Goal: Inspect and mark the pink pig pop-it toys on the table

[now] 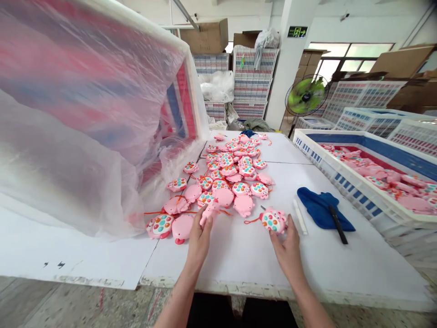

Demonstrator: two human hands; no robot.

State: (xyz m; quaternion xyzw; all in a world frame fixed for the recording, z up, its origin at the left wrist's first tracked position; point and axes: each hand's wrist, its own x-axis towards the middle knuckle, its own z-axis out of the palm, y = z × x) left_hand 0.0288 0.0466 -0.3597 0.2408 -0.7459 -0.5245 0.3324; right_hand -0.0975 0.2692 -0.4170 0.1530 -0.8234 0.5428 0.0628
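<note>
My left hand (200, 234) is closed on a pink toy (209, 212), held edge-on at the near end of a spread of similar toys. Between the thumb and fingers of my right hand (287, 241) is another pink toy (273, 220), its white face with orange and teal dots turned up. An orange cord trails from its left side, and a thin dark tip shows at its upper left. Several pink toys (223, 197) lie on the white table (235, 264), some dotted side up, others plain side up.
Right of my right hand lie a white stick (300, 217), a blue cloth (316, 207) and a black pen-like tool (337, 225). A white crate (362, 200) of pink toys borders the table's right. Plastic sheeting (102, 136) hangs at the left. A green fan (306, 96) stands behind.
</note>
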